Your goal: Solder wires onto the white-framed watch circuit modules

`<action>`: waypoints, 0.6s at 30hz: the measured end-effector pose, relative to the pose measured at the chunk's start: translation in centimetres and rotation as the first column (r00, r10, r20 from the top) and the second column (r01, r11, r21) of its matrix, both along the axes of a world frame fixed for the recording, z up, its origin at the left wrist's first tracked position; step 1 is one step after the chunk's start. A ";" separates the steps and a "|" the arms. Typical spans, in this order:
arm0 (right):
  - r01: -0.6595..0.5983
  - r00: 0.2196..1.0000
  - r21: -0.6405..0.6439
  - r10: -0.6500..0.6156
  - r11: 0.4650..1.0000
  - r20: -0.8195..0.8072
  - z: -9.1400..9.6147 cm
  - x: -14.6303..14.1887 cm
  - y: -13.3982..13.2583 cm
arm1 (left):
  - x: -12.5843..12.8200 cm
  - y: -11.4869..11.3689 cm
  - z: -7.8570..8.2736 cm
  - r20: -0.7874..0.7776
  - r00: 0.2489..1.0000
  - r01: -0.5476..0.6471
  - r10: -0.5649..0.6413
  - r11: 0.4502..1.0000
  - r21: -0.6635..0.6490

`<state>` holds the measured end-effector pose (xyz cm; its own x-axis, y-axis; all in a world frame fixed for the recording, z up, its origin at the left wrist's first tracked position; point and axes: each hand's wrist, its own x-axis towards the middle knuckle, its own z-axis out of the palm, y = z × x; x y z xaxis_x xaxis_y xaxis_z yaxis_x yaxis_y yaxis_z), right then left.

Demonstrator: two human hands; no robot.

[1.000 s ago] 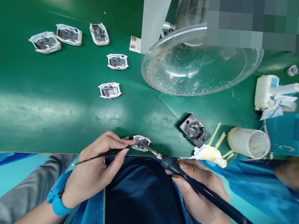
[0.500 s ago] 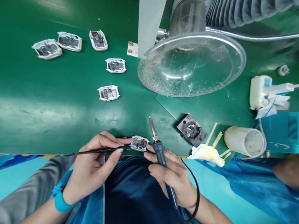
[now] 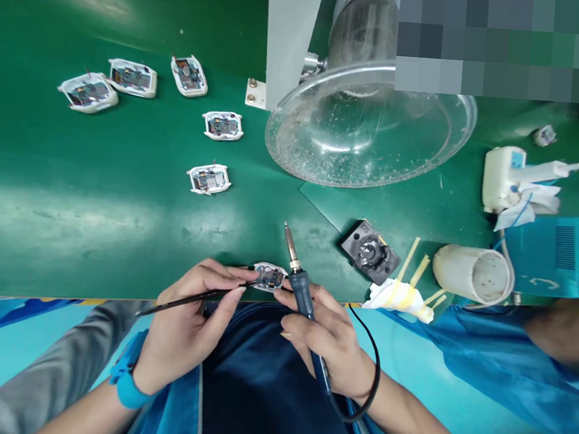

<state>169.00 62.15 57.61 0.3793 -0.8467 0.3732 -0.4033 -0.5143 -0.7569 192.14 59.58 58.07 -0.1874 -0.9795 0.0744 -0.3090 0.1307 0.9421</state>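
My left hand [image 3: 198,316] is closed on slim black tweezers [image 3: 184,299], whose tip reaches the near-left part of an open white watch case [image 3: 269,277] with a circuit board inside. The case lies at the table's front edge, and my left fingertips are at its left side. In my right hand [image 3: 326,332] is a soldering iron [image 3: 300,290] with a dark blue handle, its metal tip pointing up and away from the case. Fingers of that hand touch the right side of the case.
Several similar watch cases [image 3: 222,126] lie on the green table at left. A clear fume hood [image 3: 366,176] hangs over the middle. To the right are a black fixture [image 3: 370,252], a wrapped white bundle [image 3: 397,297], a white cup [image 3: 474,273] and a person's arm [image 3: 566,332].
The tweezers' tip has moved onto the watch case, and their back end has swung into clearer view. My right hand and the soldering iron have shifted slightly left.
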 end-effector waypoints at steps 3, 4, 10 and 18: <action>0.002 1.000 -0.003 -0.002 1.000 -0.005 0.1 0.1 -0.1 | 0.1 -0.1 0.0 -0.002 1.000 0.007 -0.007 1.000 -0.017; 0.002 1.000 -0.006 -0.002 1.000 -0.002 0.1 0.1 -0.2 | 0.1 -0.1 0.1 -0.016 1.000 0.008 -0.008 1.000 -0.015; -0.007 1.000 -0.021 0.007 1.000 -0.002 0.1 0.2 -0.2 | 0.4 -0.3 0.0 -0.046 0.999 0.018 -0.018 1.000 0.004; -0.011 1.000 -0.028 0.011 1.000 -0.021 0.1 0.3 -0.1 | 0.3 -0.1 0.1 0.010 1.000 0.015 -0.015 1.000 -0.006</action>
